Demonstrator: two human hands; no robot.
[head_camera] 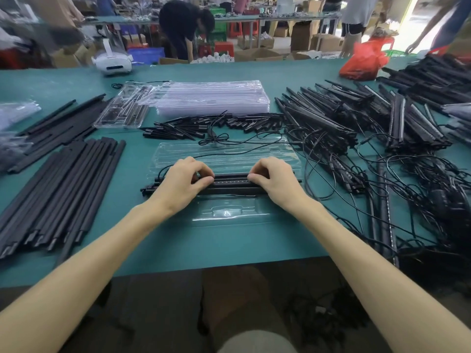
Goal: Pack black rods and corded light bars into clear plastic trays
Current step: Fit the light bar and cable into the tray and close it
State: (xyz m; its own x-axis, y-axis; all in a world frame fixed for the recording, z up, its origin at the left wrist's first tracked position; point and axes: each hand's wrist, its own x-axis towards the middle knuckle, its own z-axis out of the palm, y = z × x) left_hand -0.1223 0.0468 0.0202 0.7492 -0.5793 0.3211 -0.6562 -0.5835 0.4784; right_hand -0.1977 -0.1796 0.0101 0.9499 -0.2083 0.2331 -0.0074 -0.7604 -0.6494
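- Far left: black rods (58, 189), loose heap, lying on the green surface (229, 240).
- Left of centre, far side: packed tray (122, 110), touching the tray stack (214, 98); short black pieces (216, 123) strewn just in front of the stack.
- Left grip (183, 179): fingers curled, pinching the black bars (230, 183) near their left end.
- Centre: clear tray (229, 154), open, flat on the surface; bars laid crosswise in it, cord trailing from the left end.
- Right grip (275, 179): fingers curled, pinching the same bars near their right end.
- Right: corded light bars (356, 128), large heap, cords tangled, just beside the tray.
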